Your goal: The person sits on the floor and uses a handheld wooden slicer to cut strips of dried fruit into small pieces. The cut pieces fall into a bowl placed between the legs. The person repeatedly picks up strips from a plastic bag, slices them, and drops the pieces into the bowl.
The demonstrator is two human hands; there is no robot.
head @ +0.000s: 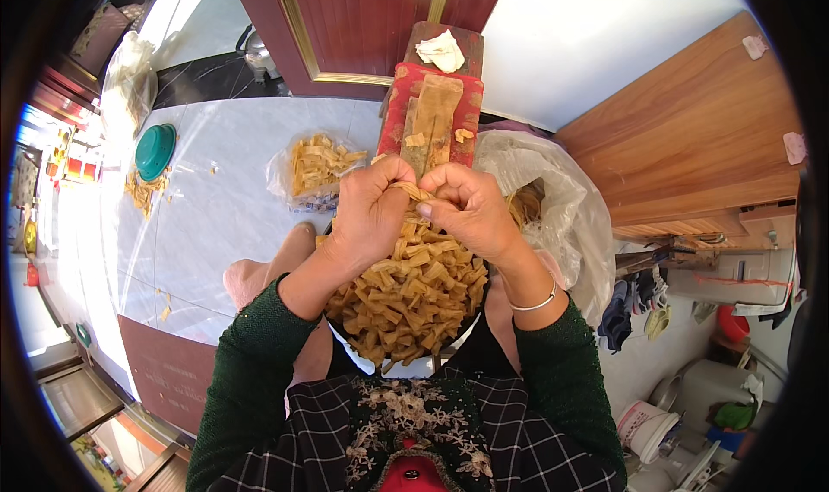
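Note:
Between them, my left hand (374,210) and my right hand (476,213) grip a twisted yellowish-brown strip (414,191), which looks like dried plant material or bean curd skin; I cannot tell which. Both hands are close together, fingertips pinching its ends. Below them is a heap of short folded or knotted pieces (411,291) of similar colour, in a container whose dark rim barely shows between my knees. Just beyond my hands, a wooden block (439,100) lies on a red cloth (394,126) over a bench, with a few small scraps on it.
A clear bag of cut strips (320,165) lies left of the bench. To the right stands a large plastic bag (563,200) with darker strips inside. A green basin (155,152) sits on the tiled floor near scraps. Shoes (618,314) and a white bucket (647,427) are at right.

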